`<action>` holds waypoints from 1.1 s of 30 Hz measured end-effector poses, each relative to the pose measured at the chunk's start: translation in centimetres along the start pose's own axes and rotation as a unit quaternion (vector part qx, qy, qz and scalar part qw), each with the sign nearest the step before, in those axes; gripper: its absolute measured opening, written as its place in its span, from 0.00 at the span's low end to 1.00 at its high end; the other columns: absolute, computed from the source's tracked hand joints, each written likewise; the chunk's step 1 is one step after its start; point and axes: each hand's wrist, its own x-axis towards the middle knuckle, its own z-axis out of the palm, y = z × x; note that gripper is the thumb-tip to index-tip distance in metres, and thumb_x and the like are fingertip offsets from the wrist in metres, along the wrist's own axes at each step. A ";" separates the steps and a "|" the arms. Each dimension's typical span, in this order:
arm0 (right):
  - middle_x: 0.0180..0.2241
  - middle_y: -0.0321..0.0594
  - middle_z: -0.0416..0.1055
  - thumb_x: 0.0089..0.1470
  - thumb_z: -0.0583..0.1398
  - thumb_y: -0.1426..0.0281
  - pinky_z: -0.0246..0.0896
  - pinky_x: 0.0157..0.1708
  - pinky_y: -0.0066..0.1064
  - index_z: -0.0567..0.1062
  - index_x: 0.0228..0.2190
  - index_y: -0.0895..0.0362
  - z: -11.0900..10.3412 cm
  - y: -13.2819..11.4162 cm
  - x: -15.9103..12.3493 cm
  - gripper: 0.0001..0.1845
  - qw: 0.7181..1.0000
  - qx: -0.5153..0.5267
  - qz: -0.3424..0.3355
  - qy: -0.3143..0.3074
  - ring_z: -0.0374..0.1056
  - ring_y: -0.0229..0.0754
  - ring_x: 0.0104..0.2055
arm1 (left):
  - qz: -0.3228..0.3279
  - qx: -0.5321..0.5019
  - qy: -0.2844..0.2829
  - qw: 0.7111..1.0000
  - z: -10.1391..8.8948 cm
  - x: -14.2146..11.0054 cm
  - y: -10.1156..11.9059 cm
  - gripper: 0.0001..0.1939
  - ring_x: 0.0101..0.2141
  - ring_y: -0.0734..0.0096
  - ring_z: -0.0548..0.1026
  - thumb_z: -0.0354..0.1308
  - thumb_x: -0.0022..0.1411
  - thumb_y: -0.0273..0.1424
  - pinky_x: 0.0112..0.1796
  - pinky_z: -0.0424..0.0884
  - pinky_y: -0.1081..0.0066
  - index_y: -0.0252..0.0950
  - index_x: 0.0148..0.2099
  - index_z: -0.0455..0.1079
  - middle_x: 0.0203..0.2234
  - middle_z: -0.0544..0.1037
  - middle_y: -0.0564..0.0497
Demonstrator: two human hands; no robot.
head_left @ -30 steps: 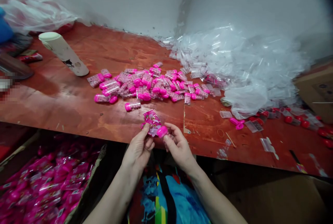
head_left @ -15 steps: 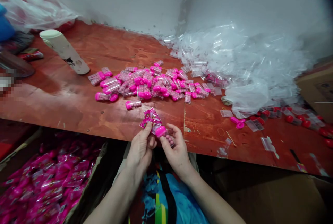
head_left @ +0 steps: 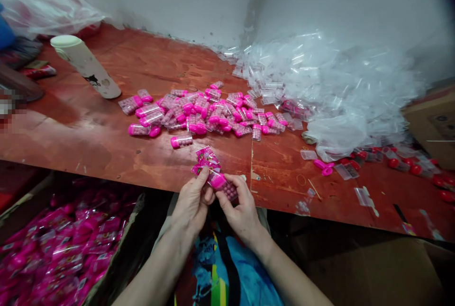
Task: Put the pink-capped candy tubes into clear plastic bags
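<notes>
My left hand [head_left: 195,198] pinches a small pink printed plastic bag [head_left: 207,158] at its lower end, just over the table's front edge. Between the thumb and fingers of my right hand [head_left: 242,206] is a clear candy tube [head_left: 228,189] filled with pink balls. Its bright pink cap [head_left: 217,181] points up and left, at the bag's mouth; part of it looks to be inside the clear film. A single candy tube [head_left: 181,141] lies beyond the bag, and a pile of similar capped tubes [head_left: 202,112] spreads behind it.
A pale tumbler [head_left: 87,67] stands at the back left. Clear plastic pieces [head_left: 330,78] are heaped at the right, with red-capped pieces and a pink clip-like part [head_left: 323,166] in front. Below the table at left, a box [head_left: 124,237] holds many pink packets.
My right hand has moved the candy tube slightly left and down, its cap now closer against the bag. My left hand keeps its pinch. The view has shifted slightly.
</notes>
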 end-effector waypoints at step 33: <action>0.28 0.31 0.67 0.55 0.64 0.61 0.47 0.14 0.19 0.70 0.45 0.55 -0.6 -0.9 0.6 0.18 0.805 0.480 0.333 -0.108 0.54 0.27 0.17 | 0.033 0.016 0.026 0.999 -1.1 -0.1 0.6 0.17 0.13 0.83 0.58 0.68 0.53 0.39 0.17 0.55 0.79 0.33 0.25 0.66 0.11 0.65 0.58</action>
